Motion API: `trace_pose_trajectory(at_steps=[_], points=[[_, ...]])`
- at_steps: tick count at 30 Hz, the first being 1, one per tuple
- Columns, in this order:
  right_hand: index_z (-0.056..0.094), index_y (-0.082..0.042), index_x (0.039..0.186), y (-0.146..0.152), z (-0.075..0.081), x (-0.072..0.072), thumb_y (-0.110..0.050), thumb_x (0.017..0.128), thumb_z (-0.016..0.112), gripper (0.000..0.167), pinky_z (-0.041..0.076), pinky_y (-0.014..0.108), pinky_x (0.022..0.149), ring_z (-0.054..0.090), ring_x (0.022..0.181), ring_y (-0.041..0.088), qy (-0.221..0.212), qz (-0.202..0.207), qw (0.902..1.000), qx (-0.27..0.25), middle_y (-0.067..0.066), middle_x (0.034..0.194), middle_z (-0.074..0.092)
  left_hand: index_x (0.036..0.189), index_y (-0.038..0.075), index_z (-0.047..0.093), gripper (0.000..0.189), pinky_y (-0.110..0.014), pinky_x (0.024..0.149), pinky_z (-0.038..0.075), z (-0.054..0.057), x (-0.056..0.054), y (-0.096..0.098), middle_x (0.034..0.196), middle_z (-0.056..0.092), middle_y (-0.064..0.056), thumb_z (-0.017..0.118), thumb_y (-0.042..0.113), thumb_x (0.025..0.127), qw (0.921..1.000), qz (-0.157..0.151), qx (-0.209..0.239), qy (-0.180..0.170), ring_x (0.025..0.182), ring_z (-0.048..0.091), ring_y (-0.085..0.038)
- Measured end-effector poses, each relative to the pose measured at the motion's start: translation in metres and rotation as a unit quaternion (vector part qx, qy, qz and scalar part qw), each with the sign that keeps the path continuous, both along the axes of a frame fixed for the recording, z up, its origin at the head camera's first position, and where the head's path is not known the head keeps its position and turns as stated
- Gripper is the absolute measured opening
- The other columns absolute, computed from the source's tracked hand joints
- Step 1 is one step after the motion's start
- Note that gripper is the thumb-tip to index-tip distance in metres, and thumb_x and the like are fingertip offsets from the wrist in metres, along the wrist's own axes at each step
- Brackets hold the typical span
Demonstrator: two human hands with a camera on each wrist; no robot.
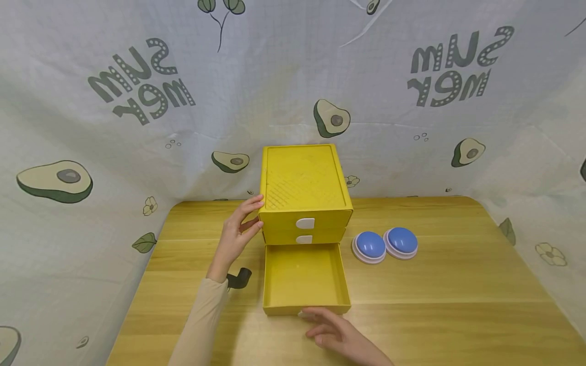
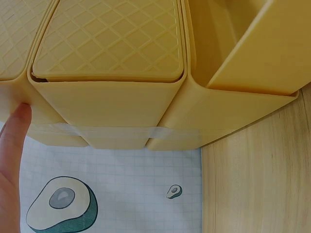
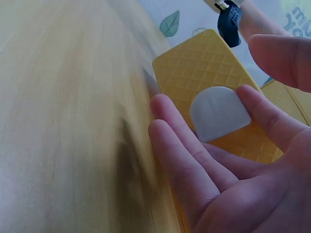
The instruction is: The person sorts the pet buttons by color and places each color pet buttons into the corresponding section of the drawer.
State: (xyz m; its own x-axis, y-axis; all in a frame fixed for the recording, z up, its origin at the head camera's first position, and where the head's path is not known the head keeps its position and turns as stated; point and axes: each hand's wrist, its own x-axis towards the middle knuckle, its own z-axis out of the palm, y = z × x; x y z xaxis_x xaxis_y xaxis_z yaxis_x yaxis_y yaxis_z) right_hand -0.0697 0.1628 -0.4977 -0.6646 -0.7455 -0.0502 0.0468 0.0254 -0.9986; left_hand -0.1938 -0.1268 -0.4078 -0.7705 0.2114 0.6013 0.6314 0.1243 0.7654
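A yellow three-drawer cabinet stands at the table's far side. Its bottom drawer is pulled far out with nothing inside; the upper two are closed. My left hand rests its fingertips on the cabinet's left side, and one finger presses the side wall in the left wrist view. My right hand is at the front of the drawer, fingers extended about its white rounded handle. In the right wrist view the index fingertip is right at the handle's edge, and the thumb stands away from it.
Two blue push buttons with pale bases, the nearer one and the other, sit right of the cabinet. A black strap-like part shows at my left wrist. A printed cloth hangs behind the wooden table.
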Motion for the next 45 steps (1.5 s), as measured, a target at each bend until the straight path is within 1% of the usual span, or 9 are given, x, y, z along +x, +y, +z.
trace_pose_trajectory(at_steps=[5, 8, 18, 23, 28, 34, 37, 40, 45], points=[[0.034, 0.001, 0.144, 0.0, 0.0, 0.001, -0.005, 0.1, 0.047, 0.047, 0.047, 0.028, 0.094, 0.056, 0.114, 0.031, 0.0, 0.001, 1.0, 0.0, 0.035, 0.14, 0.036, 0.124, -0.012, 0.05, 0.039, -0.038, 0.091, 0.051, 0.0, 0.0, 0.0, 0.139, 0.042, -0.028, 0.057, -0.019, 0.086, 1.0, -0.002, 0.0, -0.005, 0.128, 0.046, -0.019], [0.034, 0.0, 0.144, 0.001, -0.002, 0.002, -0.005, 0.1, 0.048, 0.047, 0.047, 0.028, 0.094, 0.056, 0.113, 0.031, 0.002, 0.001, 1.0, 0.006, 0.035, 0.14, 0.036, 0.124, -0.013, 0.05, 0.039, -0.036, 0.092, 0.05, 0.001, 0.001, 0.0, 0.139, 0.042, -0.027, 0.057, -0.019, 0.086, 0.9999, -0.004, 0.002, -0.01, 0.128, 0.045, -0.016], [0.035, -0.002, 0.145, 0.001, -0.007, 0.004, -0.008, 0.1, 0.047, 0.046, 0.047, 0.027, 0.093, 0.055, 0.113, 0.029, -0.025, -0.006, 0.9996, 0.016, 0.035, 0.139, 0.035, 0.123, -0.012, 0.05, 0.04, -0.038, 0.091, 0.051, 0.001, 0.001, 0.002, 0.139, 0.043, -0.026, 0.058, -0.019, 0.085, 1.0, 0.0, 0.005, -0.007, 0.127, 0.046, -0.017], [0.035, -0.002, 0.144, 0.003, -0.007, 0.005, -0.007, 0.1, 0.047, 0.046, 0.047, 0.028, 0.093, 0.056, 0.112, 0.029, -0.009, -0.003, 0.9999, 0.013, 0.035, 0.135, 0.038, 0.123, -0.013, 0.05, 0.04, -0.039, 0.09, 0.051, 0.0, 0.001, 0.001, 0.138, 0.043, -0.027, 0.058, -0.019, 0.085, 1.0, 0.003, 0.004, -0.004, 0.127, 0.046, -0.015], [0.036, -0.001, 0.143, 0.005, -0.002, 0.004, -0.005, 0.099, 0.048, 0.046, 0.049, 0.031, 0.093, 0.057, 0.11, 0.027, 0.029, 0.005, 0.9995, 0.009, 0.033, 0.126, 0.046, 0.123, -0.013, 0.05, 0.04, -0.039, 0.09, 0.051, -0.001, 0.0, 0.001, 0.138, 0.043, -0.028, 0.058, -0.019, 0.085, 1.0, 0.005, 0.004, -0.004, 0.127, 0.046, -0.015], [0.036, 0.006, 0.141, 0.01, 0.01, 0.0, 0.003, 0.098, 0.047, 0.045, 0.05, 0.034, 0.093, 0.058, 0.108, 0.034, 0.063, 0.008, 0.997, -0.044, 0.032, 0.119, 0.052, 0.124, -0.013, 0.05, 0.04, -0.04, 0.091, 0.05, 0.0, 0.0, 0.001, 0.14, 0.043, -0.025, 0.058, -0.019, 0.085, 0.9999, 0.003, 0.005, -0.015, 0.128, 0.045, -0.017], [0.035, 0.008, 0.14, 0.014, 0.018, -0.004, 0.006, 0.098, 0.045, 0.044, 0.05, 0.036, 0.093, 0.058, 0.108, 0.035, 0.068, -0.002, 0.9954, -0.067, 0.03, 0.118, 0.054, 0.124, -0.013, 0.05, 0.04, -0.041, 0.091, 0.05, 0.0, 0.0, 0.002, 0.14, 0.043, -0.024, 0.058, -0.019, 0.085, 0.9999, 0.003, 0.006, -0.015, 0.128, 0.045, -0.019], [0.036, 0.007, 0.14, 0.02, 0.025, -0.008, 0.007, 0.097, 0.045, 0.044, 0.051, 0.037, 0.092, 0.059, 0.11, 0.033, 0.074, -0.023, 0.9943, -0.073, 0.029, 0.12, 0.056, 0.124, -0.012, 0.05, 0.04, -0.04, 0.091, 0.051, -0.001, 0.0, 0.002, 0.139, 0.043, -0.025, 0.058, -0.019, 0.085, 0.9999, 0.004, 0.006, -0.011, 0.128, 0.046, -0.022], [0.037, 0.008, 0.14, 0.028, 0.032, -0.014, 0.012, 0.095, 0.045, 0.046, 0.049, 0.036, 0.094, 0.057, 0.113, 0.031, 0.105, -0.063, 0.9889, -0.084, 0.023, 0.124, 0.057, 0.124, -0.011, 0.051, 0.04, -0.038, 0.09, 0.051, -0.001, 0.0, 0.002, 0.139, 0.043, -0.026, 0.059, -0.019, 0.085, 0.9999, 0.005, 0.008, -0.006, 0.127, 0.046, -0.023]])
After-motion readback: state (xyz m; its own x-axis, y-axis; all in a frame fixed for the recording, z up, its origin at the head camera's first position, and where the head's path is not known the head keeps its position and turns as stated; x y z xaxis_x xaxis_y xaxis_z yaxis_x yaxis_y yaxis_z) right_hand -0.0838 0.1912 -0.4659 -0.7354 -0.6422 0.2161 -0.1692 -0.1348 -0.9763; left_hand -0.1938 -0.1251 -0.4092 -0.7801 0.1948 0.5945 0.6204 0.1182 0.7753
